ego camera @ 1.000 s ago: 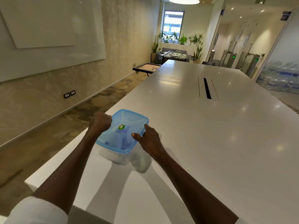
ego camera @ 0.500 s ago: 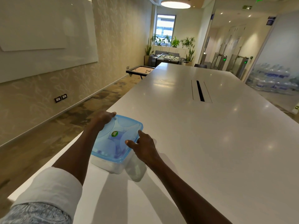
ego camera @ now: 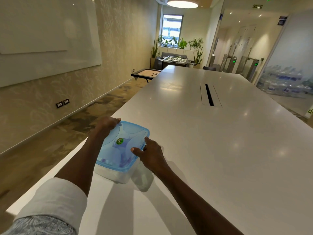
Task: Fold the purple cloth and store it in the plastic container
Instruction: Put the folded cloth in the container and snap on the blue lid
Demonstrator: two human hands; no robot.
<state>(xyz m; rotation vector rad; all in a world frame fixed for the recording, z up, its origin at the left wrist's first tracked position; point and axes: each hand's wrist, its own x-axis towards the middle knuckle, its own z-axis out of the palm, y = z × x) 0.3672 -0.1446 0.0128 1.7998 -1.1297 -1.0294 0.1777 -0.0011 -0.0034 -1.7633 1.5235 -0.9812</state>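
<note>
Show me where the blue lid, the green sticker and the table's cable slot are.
blue lid (ego camera: 133,131): head view, far right part of its top.
green sticker (ego camera: 120,141): head view, its middle.
cable slot (ego camera: 209,94): head view, the dark opening.

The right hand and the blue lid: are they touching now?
Touching. In the head view, the right hand has its thumb lying on top of the blue lid and its fingers against the lid's right edge, with no gap visible between them.

We observed two bare forearms. The left arm (ego camera: 79,168) wore a white cuff (ego camera: 55,199) rolled back below the elbow, over a grey-blue paisley-patterned sleeve (ego camera: 39,225). The right arm (ego camera: 191,199) showed no sleeve.
</note>
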